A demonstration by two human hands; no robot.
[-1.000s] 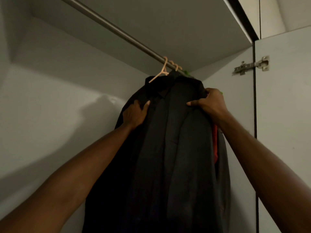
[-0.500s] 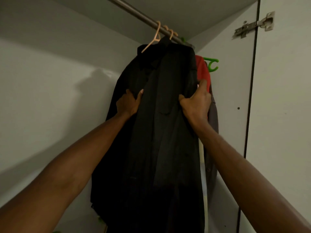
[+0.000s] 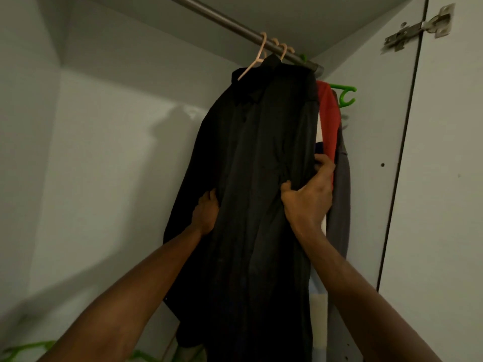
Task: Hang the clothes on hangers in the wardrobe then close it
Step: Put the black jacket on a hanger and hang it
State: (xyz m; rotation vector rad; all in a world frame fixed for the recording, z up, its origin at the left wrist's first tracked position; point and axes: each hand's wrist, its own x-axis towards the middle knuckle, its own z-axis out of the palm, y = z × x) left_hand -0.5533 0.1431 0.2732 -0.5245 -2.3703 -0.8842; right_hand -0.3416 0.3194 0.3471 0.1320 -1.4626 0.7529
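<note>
Black shirt (image 3: 261,158) hung on rail (image 3: 235,27), left hand (image 3: 206,215) and right hand (image 3: 308,199) both gripping its fabric between fingers, wardrobe door (image 3: 444,178) unclosed

The black shirt (image 3: 251,205) covers most of the pink hanger (image 3: 257,57) and runs off the bottom edge. Behind it, the red garment (image 3: 329,121) and grey garment (image 3: 341,205) show only as strips. The left hand (image 3: 206,214) has its fingers hidden behind cloth. Green hangers (image 3: 23,350) at lower left are blurred and cropped.
</note>
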